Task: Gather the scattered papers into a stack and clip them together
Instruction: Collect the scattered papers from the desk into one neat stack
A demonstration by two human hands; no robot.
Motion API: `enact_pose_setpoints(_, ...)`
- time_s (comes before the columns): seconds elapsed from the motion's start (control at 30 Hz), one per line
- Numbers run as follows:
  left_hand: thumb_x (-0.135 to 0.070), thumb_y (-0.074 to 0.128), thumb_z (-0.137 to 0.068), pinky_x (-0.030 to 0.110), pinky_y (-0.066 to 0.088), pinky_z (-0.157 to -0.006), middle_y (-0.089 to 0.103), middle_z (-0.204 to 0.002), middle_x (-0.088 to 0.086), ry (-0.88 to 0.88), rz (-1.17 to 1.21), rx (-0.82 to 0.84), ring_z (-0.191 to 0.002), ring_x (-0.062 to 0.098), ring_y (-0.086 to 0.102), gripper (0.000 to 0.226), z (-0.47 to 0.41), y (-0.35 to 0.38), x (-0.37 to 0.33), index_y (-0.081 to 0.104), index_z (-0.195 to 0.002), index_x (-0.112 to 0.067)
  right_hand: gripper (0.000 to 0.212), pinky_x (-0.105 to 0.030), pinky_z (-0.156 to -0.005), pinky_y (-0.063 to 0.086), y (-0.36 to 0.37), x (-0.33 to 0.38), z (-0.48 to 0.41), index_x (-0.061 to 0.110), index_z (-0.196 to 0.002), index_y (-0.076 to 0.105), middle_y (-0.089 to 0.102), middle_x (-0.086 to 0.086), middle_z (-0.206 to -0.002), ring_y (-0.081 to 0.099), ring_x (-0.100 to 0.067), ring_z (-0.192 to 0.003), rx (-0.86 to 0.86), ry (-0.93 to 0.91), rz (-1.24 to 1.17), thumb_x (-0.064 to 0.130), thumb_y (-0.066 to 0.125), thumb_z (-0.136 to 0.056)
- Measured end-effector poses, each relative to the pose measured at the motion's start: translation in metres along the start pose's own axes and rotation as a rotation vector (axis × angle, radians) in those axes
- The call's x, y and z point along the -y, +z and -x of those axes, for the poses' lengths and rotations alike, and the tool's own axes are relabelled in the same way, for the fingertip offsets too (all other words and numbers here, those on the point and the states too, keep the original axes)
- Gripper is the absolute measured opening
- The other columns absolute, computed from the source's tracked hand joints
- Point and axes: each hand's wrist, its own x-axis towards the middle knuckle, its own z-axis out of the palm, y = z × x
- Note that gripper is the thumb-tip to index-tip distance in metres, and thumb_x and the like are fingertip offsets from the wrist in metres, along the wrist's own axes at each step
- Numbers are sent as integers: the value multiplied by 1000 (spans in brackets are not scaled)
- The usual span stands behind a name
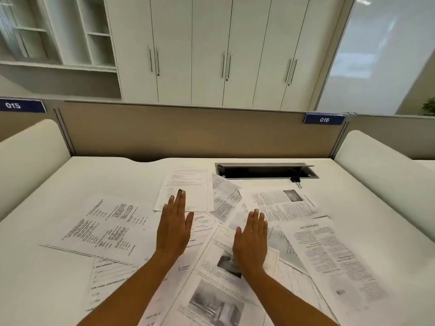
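Note:
Several printed papers lie scattered and overlapping across the white desk. One sheet of tables lies at the left, a form at the back middle, and text pages at the right. My left hand is stretched flat over the middle papers, its fingertips at the form's lower edge. My right hand is flat, palm down, on a page with photos. A black binder clip sits at the back right, well beyond both hands.
An open cable slot is cut into the desk's rear, just behind the clip. A tan partition closes the back. Cream side panels rise left and right. Cabinets stand beyond the partition.

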Motion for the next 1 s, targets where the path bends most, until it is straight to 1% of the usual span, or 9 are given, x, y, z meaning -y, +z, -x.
enact_pose_setpoints(0.03, -42, 30, -96, 36, 25, -111, 33, -151, 9, -27, 29, 27, -138, 27, 34, 60, 10, 4, 3, 21, -148, -13, 66, -28, -117, -10, 1, -4, 5, -3, -143, 31, 33, -19, -151, 26, -31, -143, 45, 92, -26, 36, 23, -91)
enact_pose_setpoints(0.1, -23, 53, -91, 39, 50, -89, 60, -125, 17, -60, 58, 48, -108, 31, 60, 57, 32, 9, 4, 36, -143, -9, 67, -30, -116, -8, 5, -13, 17, -8, -138, 36, 41, -24, -144, 36, -36, -137, 79, 207, -2, 35, 23, -88)
enact_pose_setpoints(0.17, -9, 63, -83, 36, 55, -72, 65, -106, 16, -123, 47, 109, -87, 28, 63, 56, 56, 12, 4, 44, -136, -6, 69, -33, -118, -3, 10, -19, 29, -9, -137, 36, 41, -26, -144, 37, -37, -137, 82, 280, 30, 37, 19, -88)
enact_pose_setpoints(0.3, -17, 57, -89, 32, 50, -89, 53, -125, 13, -317, 154, 260, -110, 25, 55, 46, 77, 8, -8, 44, -132, -9, 73, -42, -118, 11, 13, -21, 32, -5, -143, 29, 31, -23, -150, 27, -34, -142, 109, 316, 66, 41, 12, -89)
enact_pose_setpoints(0.43, -24, 61, -87, 26, 49, -85, 48, -125, 11, -404, 170, 325, -107, 22, 54, 46, 87, 3, -24, 41, -128, -13, 62, -42, -120, 8, 12, -22, 33, -3, -146, 21, 23, -21, -154, 20, -33, -145, 130, 320, 48, 36, 24, -97)
enact_pose_setpoints(0.6, -23, 71, -79, 24, 50, -81, 47, -123, 10, -400, 166, 377, -104, 22, 57, 55, 94, 1, -24, 42, -125, -13, 61, -41, -121, 6, 9, -24, 34, -1, -147, 18, 19, -19, -156, 15, -31, -146, 158, 296, 29, 34, 22, -97)
enact_pose_setpoints(0.8, -20, 69, -81, 21, 44, -65, 67, -90, 2, -455, 245, 417, -79, 17, 62, 24, 93, -2, -14, 54, -99, -18, 55, -35, -119, 8, -16, -37, 39, 4, -146, 27, 27, -11, -155, 18, -26, -145, 41, 238, -130, 13, 43, -95)
enact_pose_setpoints(0.9, -15, 66, -84, 21, 43, -61, 64, -85, 0, -418, 282, 317, -79, 19, 63, 14, 94, -4, -10, 58, -82, -26, 56, -37, -119, 10, -27, -68, 45, 4, -145, 31, 30, -13, -153, 21, -29, -144, -34, 287, -98, 12, 49, -93)
enact_pose_setpoints(1.0, -23, 71, -80, 26, 46, -65, 59, -103, 9, -441, 250, 296, -86, 22, 61, 26, 96, -8, -14, 57, -101, -19, 58, -42, -121, 11, -38, -106, 47, 0, -144, 29, 28, -19, -153, 20, -33, -144, -28, 405, 29, 14, 49, -92)
